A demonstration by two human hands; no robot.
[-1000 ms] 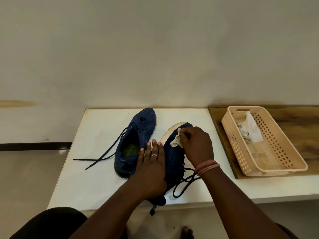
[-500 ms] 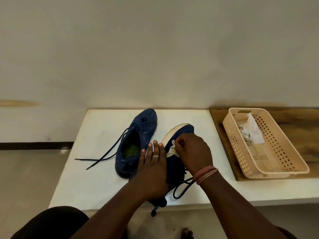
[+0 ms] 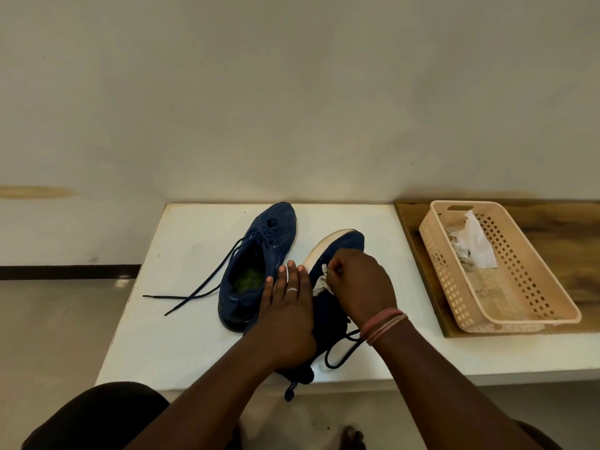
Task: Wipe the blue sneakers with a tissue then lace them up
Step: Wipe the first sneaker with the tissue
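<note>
- A loose dark lace (image 3: pixel 194 295) is trailing leftward from the left sneaker across the white table (image 3: pixel 181 345), its ends lying on the tabletop.
- The left blue sneaker (image 3: pixel 259 254) is lying on the table, toe pointing far, opening facing up and showing a greenish insole.
- The left hand (image 3: pixel 285 319) is pressing flat on the near part of the right sneaker, fingers straight and held together, a ring showing on one finger.
- The right blue sneaker (image 3: pixel 337 251) is sitting tilted on its side just right of the first, pale sole turned left, heel overhanging the near table edge; its lace is looping near the right wrist.
- The right hand (image 3: pixel 360 280) is resting on that sneaker's upper, fingers curled tight and pinching a crumpled tissue (image 3: pixel 321 282) against the fabric; bands are circling the wrist.
- A perforated peach basket (image 3: pixel 532 306) is standing on a wooden board (image 3: pixel 578 241) at the right, well apart from the sneakers, holding used white tissues (image 3: pixel 470 241) at its far end.
</note>
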